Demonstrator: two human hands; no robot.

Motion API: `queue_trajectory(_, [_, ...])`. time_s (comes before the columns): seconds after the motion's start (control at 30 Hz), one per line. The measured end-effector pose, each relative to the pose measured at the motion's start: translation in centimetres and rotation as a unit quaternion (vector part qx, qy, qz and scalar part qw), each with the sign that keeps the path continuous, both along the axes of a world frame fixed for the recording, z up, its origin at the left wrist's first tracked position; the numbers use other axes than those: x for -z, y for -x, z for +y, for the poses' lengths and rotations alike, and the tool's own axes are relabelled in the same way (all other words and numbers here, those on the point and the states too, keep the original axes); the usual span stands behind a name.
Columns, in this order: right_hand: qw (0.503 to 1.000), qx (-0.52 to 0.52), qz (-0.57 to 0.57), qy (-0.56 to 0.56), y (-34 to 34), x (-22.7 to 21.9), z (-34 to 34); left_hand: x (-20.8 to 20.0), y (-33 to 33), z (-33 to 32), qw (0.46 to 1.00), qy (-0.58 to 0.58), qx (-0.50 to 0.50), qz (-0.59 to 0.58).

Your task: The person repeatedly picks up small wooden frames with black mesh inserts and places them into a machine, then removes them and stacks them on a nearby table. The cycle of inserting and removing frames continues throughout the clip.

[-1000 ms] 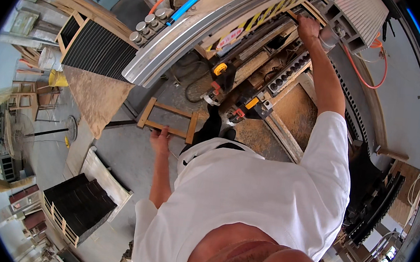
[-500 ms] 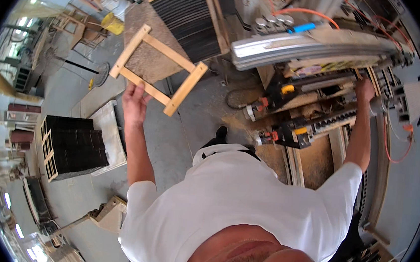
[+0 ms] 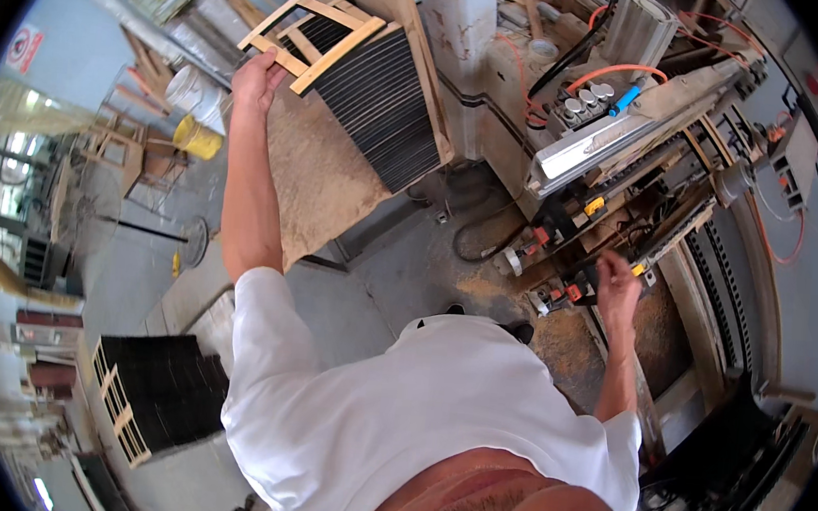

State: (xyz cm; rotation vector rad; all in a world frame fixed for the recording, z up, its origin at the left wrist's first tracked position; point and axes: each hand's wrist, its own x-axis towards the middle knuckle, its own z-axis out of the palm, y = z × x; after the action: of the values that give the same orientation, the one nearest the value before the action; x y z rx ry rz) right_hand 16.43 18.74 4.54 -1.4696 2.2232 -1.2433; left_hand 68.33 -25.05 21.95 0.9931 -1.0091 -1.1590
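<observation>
My left hand [image 3: 259,80] reaches far forward and grips one bar of a small pale wooden frame [image 3: 339,55]. The frame is held tilted at the top of a stack of black-edged frames [image 3: 378,107]; whether it rests on the stack, I cannot tell. That stack stands on a worn brown board tabletop [image 3: 324,175]. My right hand [image 3: 618,291] hovers beside the woodworking machine [image 3: 661,205], close to its red and black clamp parts. Its fingers are loosely bent, and nothing shows in them.
On the floor at left sits another black-sided stack of frames [image 3: 163,395]. A yellow bucket [image 3: 197,140] and a white bucket [image 3: 197,96] stand beyond the table. Sawdust [image 3: 557,341] lies under the machine. Orange hoses [image 3: 620,72] loop over it.
My left hand has carried the wooden frame forward to the stack on the table. My right hand has left the machine's far end and come back nearer my body. My view has turned rightward.
</observation>
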Motion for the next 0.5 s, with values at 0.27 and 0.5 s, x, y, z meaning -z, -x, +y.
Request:
queue_trajectory(0.27, [0.981, 0.121, -0.089, -0.121, -6.7, 9.9, 7.6, -0.8, 4.5, -3.0, 0.842, 0.074, -0.199, -0.496])
queue_trajectory(0.5, [0.975, 0.133, -0.075, -0.164, -8.5, 10.8, 8.1, -2.7, 10.0, 3.2, 0.717, 0.273, 0.024, -0.64])
